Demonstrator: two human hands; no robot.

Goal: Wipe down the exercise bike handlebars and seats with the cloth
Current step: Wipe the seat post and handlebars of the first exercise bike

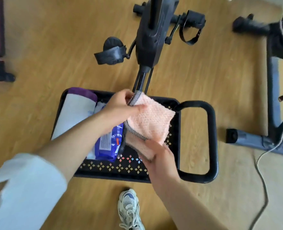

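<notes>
A pink cloth point(152, 122) with a grey striped edge is held above a black tray. My left hand point(120, 107) pinches its upper edge, and my right hand point(159, 155) grips its lower folded end. Under the cloth lies the black perforated tray point(114, 168) of an exercise bike. A black looped handlebar point(212, 140) sticks out from the tray's right side. The bike's dark body point(152, 30) and pedals with straps point(110, 53) stand beyond the tray. No seat is in view.
In the tray lie a blue wipes pack point(109, 145) and a white and purple folded sheet point(77, 112). A second bike's frame point(273, 90) stands at the right with a white cable point(262, 176) on the floor. My shoe point(129, 208) is below the tray.
</notes>
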